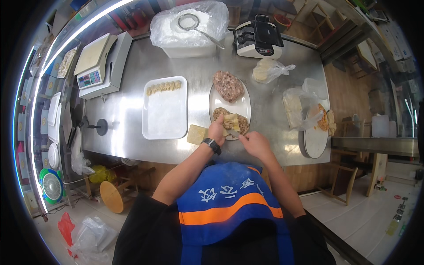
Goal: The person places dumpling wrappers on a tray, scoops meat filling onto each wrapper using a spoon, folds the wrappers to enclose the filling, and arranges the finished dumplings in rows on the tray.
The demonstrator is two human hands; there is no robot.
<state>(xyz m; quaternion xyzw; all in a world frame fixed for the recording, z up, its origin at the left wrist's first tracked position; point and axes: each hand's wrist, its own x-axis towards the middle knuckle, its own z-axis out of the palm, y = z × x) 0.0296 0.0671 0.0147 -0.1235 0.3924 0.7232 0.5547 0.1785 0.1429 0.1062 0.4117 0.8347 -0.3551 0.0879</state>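
My left hand (217, 129) holds a thin yellowish dough wrapper (234, 120) with some minced filling on it, over the near end of an oval white plate (228, 106). In my right hand (254, 143) is a flat spreading blade (234, 133), its tip at the wrapper. On the plate lie a large pinkish mound of minced meat (228, 86) and, nearer me, a browner mince (244, 124), partly covered by the wrapper. A stack of square wrappers (196, 133) rests on the steel table left of my wrist. Further left, a white tray (165, 116) carries a row of folded dumplings (164, 87).
A flour tub (188, 49) with a sieve (188, 22), a banknote counter (258, 39) and a scale (92, 59) stand at the back of the steel table (129, 132). Bagged wrappers (265, 71), another bag (293, 107) and a round board (315, 142) are to the right.
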